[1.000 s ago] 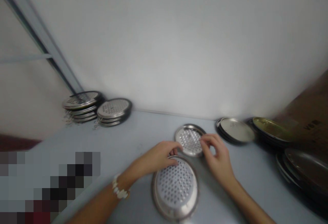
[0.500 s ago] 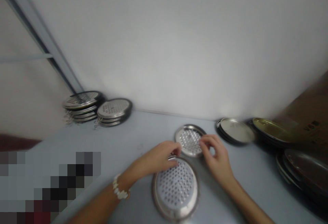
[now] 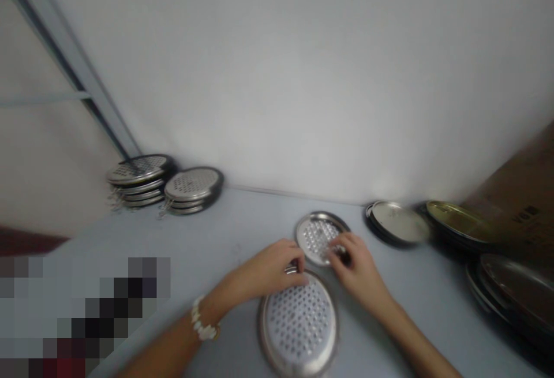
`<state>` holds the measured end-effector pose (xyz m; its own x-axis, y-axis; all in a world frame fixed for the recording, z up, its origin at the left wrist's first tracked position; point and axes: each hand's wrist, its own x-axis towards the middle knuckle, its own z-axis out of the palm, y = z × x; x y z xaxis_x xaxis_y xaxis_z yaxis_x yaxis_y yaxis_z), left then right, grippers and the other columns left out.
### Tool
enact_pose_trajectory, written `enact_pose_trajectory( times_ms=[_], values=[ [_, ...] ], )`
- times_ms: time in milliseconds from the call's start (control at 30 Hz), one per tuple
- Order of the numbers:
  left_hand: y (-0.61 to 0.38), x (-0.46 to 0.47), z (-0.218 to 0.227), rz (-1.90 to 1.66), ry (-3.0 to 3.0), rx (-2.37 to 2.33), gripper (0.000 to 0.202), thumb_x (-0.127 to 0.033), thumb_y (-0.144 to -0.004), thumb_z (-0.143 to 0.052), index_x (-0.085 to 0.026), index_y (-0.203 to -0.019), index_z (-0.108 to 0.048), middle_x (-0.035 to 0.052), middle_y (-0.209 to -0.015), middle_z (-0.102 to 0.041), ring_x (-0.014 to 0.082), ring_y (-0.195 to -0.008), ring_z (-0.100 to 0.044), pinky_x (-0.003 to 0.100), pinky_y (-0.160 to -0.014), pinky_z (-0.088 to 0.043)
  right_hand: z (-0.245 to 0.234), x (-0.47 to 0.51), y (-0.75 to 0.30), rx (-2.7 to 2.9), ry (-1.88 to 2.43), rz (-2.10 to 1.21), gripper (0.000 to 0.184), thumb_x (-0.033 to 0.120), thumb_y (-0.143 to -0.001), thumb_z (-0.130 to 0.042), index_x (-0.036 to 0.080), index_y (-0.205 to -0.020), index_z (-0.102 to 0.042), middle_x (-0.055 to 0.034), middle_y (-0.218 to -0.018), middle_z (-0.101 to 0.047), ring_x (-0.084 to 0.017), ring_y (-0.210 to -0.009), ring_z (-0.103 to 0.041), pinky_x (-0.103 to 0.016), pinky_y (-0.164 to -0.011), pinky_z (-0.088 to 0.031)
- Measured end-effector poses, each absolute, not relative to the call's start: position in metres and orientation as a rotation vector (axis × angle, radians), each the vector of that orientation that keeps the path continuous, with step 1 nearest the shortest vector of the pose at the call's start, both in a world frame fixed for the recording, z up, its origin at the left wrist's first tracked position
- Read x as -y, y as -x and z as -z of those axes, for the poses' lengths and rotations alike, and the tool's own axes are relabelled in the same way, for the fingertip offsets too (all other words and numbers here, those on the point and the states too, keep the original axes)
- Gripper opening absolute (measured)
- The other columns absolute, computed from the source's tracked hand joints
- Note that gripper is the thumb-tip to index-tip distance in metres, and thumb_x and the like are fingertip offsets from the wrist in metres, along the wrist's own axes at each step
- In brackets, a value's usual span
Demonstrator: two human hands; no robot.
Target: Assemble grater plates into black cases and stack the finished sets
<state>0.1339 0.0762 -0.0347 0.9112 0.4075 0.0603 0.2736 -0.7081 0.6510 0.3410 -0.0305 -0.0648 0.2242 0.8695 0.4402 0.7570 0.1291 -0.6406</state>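
Two perforated steel trays lie on the pale blue table (image 3: 208,251). The large oval tray (image 3: 299,325) is nearest me; the small round tray (image 3: 319,235) lies just beyond it. My left hand (image 3: 277,271), a beaded bracelet on its wrist, has curled fingers pinching the far rim of the large tray. Fingers of my right hand (image 3: 352,271) are bent over the small tray's near right edge, touching it.
Two stacks of perforated trays (image 3: 138,179) (image 3: 193,189) stand at the back left by the wall. Plain steel lids (image 3: 398,222) and dark and brass-coloured pans (image 3: 459,219) crowd the right side. A brown box (image 3: 523,193) is at far right.
My right hand has moved left and down onto the small tray's near edge. My left hand has slid slightly toward me along the large tray's rim. The view is lower.
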Motion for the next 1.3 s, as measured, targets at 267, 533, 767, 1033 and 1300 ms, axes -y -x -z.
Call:
enact_pose_trajectory(
  times_ms=[267,533,767,1033,1300],
  values=[
    [-0.133,-0.083,0.041,-0.315,-2.441,-0.611,0.016,-0.010,-0.084,-0.052,-0.019,-0.090,-0.064,0.0025,-0.089,-0.068,0.0184,-0.085,-0.061,0.028,-0.077,-0.044,0.066,0.033,-0.338,1.739,1.745,-0.091,0.011,0.026,-0.083,-0.071,0.023,-0.086,-0.061,-0.0066,-0.103,-0.063,-0.029,-0.100,-0.056,-0.045,-0.086,-0.043],
    [-0.133,-0.087,0.051,-0.325,-2.567,-0.768,0.016,-0.017,-0.091,-0.049,-0.020,-0.092,-0.064,0.0057,-0.097,-0.069,0.0210,-0.092,-0.062,0.031,-0.083,-0.046,0.069,0.033,-0.343,1.772,1.778,-0.027,0.018,0.023,-0.079,-0.076,0.024,-0.086,-0.059,-0.0070,-0.108,-0.062,-0.029,-0.101,-0.057,-0.045,-0.085,-0.045],
    [-0.134,-0.088,0.044,-0.290,-2.556,-0.915,0.019,-0.021,-0.094,-0.046,-0.019,-0.097,-0.065,0.0069,-0.096,-0.072,0.0214,-0.087,-0.065,0.032,-0.079,-0.047,0.080,0.027,-0.362,1.859,1.806,0.171,0.005,0.026,-0.091,-0.064,0.023,-0.096,-0.063,-0.0114,-0.113,-0.061,-0.031,-0.104,-0.059,-0.048,-0.085,-0.048],
    [-0.132,-0.090,0.033,-0.169,-2.591,-1.120,0.020,-0.017,-0.093,-0.046,-0.020,-0.096,-0.066,0.0085,-0.097,-0.072,0.0237,-0.092,-0.066,0.033,-0.078,-0.046,0.077,0.027,-0.371,2.025,1.741,0.272,0.013,0.016,-0.095,-0.053,0.022,-0.098,-0.064,-0.0089,-0.102,-0.064,-0.027,-0.095,-0.059,-0.042,-0.082,-0.048],
    [-0.126,-0.093,0.034,-0.171,-2.699,-1.131,0.029,-0.008,-0.092,-0.038,-0.019,-0.099,-0.064,0.0110,-0.102,-0.069,0.0268,-0.101,-0.059,0.037,-0.085,-0.045,0.066,0.028,-0.367,2.035,1.726,0.390,0.015,0.012,-0.096,-0.048,0.019,-0.090,-0.060,-0.0092,-0.094,-0.063,-0.027,-0.088,-0.055,-0.041,-0.078,-0.043]
  ],
)
